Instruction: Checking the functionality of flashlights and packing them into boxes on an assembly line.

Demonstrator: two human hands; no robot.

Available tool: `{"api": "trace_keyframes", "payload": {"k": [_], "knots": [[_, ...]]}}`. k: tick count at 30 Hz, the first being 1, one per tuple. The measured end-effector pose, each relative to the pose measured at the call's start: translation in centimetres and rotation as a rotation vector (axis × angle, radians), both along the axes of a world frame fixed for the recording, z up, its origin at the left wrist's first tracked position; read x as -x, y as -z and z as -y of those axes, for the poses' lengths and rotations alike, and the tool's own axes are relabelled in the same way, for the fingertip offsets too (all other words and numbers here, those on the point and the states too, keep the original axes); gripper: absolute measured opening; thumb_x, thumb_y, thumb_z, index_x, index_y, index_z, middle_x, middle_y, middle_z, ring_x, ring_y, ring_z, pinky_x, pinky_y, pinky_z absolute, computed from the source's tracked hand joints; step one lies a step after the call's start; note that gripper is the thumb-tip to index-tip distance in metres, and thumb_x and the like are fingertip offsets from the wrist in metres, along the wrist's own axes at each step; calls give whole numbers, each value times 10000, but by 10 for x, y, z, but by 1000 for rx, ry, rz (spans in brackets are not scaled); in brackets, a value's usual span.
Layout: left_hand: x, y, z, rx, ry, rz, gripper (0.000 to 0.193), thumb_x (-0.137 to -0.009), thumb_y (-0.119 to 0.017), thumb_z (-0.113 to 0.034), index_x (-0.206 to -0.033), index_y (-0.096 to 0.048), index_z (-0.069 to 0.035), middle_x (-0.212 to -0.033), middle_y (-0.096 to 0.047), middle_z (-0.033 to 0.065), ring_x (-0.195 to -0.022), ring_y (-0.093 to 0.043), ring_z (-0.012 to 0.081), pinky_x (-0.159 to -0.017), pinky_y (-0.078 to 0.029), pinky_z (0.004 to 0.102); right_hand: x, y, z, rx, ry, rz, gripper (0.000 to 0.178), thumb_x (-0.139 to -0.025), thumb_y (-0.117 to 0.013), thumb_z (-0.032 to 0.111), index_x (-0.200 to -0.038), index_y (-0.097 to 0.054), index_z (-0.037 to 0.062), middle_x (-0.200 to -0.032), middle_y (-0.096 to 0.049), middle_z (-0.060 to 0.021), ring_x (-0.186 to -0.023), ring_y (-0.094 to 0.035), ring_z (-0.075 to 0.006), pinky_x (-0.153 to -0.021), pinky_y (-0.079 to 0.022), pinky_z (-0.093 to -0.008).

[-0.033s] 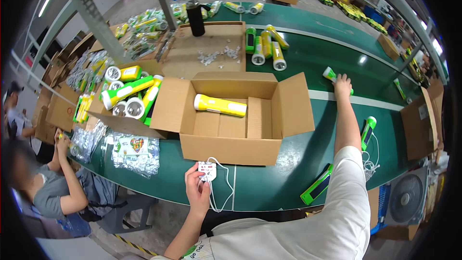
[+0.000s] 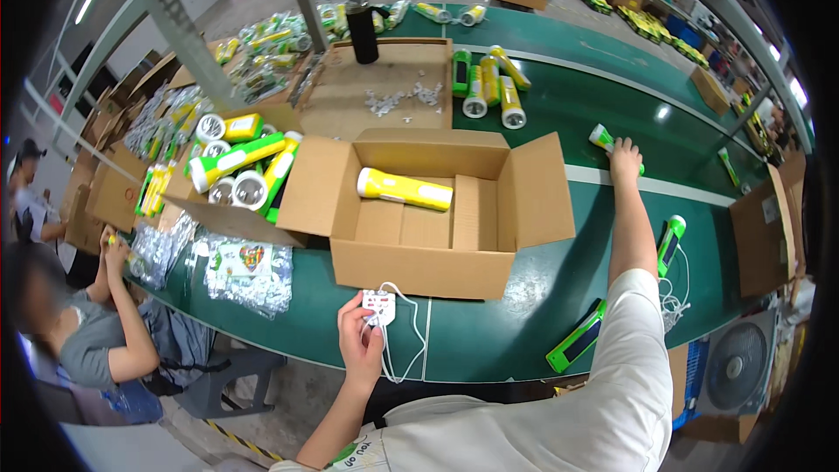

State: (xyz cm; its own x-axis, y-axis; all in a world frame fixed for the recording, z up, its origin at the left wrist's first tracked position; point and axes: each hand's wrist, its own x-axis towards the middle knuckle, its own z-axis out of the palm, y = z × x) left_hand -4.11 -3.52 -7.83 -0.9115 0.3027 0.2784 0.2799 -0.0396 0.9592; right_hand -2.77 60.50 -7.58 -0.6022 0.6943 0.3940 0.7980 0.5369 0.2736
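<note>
My left hand [image 2: 360, 345] grips a small white multi-socket block [image 2: 380, 308] with a white cord [image 2: 418, 319] looping from it, at the table's near edge. Stretched out to the right, my right hand [image 2: 626, 160] is closed around a green-and-white flashlight [image 2: 601, 135], covering its middle. Between my arms stands an open cardboard box [image 2: 419, 273]. A single yellow flashlight [image 2: 404, 189] lies in it. Two green flashlights rest by my right arm: one [image 2: 671, 243] beside a white cable, the other [image 2: 577, 339] near the front edge.
Left of the box, another carton [image 2: 232, 220] is heaped with flashlights, beside clear plastic bags [image 2: 249, 280]. Several flashlights [image 2: 491, 83] lie beyond the box, next to a wooden tray [image 2: 336, 105] with a black bottle [image 2: 362, 32]. A co-worker [image 2: 92, 336] sits at left.
</note>
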Motion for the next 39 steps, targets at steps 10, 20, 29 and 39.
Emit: {"api": "trace_keyframes", "payload": {"k": [10, 20, 29, 39], "knots": [[4, 5, -5, 18, -87, -57, 377, -774, -627, -75, -1102, -453, -12, -1288, -458, 180, -533, -397, 61, -503, -351, 193, -18, -96, 103, 927, -409, -1334, 418, -953, -442, 332, -1186, -431, -15, -1061, -567, -148, -998, -558, -247, -887, -425, -356], [-4, -8, -3, 400, -135, -296, 465, -758, -687, -115, -1146, -445, -29, -1327, -454, 174, -964, -605, 207, -761, -480, 245, -174, -134, 438, 2496, -189, -1255, 536, -864, -466, 376, -1279, -404, 42, -869, -558, -99, -697, -553, -200, -608, -469, -346], [-7, -8, -1, 386, -118, -127, 500, -754, -683, -156, -1170, -418, -72, -1306, -461, 185, -1115, -527, 352, -878, -453, 376, -79, -105, 518, 2673, -197, -1402, 353, -930, -437, 375, -1056, -465, 46, -838, -546, -83, -722, -527, -161, -672, -459, -294], [-7, -4, 1, 373, -134, -239, 454, -782, -663, -123, -1170, -434, -65, -1332, -444, 186, -1097, -555, 301, -867, -459, 328, -79, -119, 510, 2811, -137, -1530, 325, -916, -473, 318, -1040, -443, 20, -825, -484, -49, -696, -480, -119, -607, -392, -247]]}}
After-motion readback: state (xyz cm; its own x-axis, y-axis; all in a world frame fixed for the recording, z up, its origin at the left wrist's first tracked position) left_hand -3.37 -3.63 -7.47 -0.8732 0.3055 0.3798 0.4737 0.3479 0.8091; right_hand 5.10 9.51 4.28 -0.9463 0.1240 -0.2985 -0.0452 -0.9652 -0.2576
